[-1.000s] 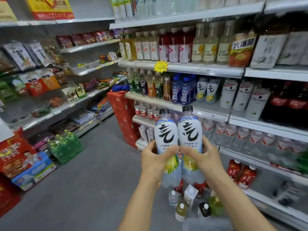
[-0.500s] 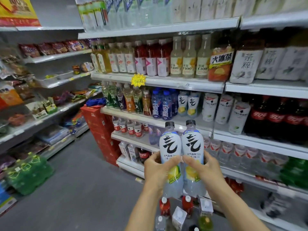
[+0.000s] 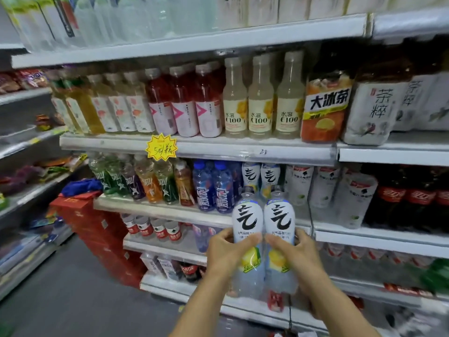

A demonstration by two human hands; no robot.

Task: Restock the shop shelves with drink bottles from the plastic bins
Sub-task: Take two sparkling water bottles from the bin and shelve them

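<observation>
I hold two clear sparkling-water bottles with white labels upright, side by side and touching. My left hand [image 3: 227, 252] grips the left bottle [image 3: 247, 220] around its middle. My right hand [image 3: 295, 255] grips the right bottle [image 3: 279, 218] the same way. Both bottles are raised in front of the third shelf [image 3: 170, 211], just below two matching bottles [image 3: 260, 177] standing on it. The plastic bins are out of view.
Blue bottles [image 3: 213, 188] stand left of the matching pair, tall white-labelled bottles [image 3: 323, 188] to the right. A yellow price star [image 3: 161, 147] hangs on the shelf above. Red cartons [image 3: 97, 229] are stacked on the floor at the left, beside a grey aisle.
I have stepped closer to the shelves and lifted both bottles up and forward, towards the matching bottles. The bins on the floor have dropped out of view.
</observation>
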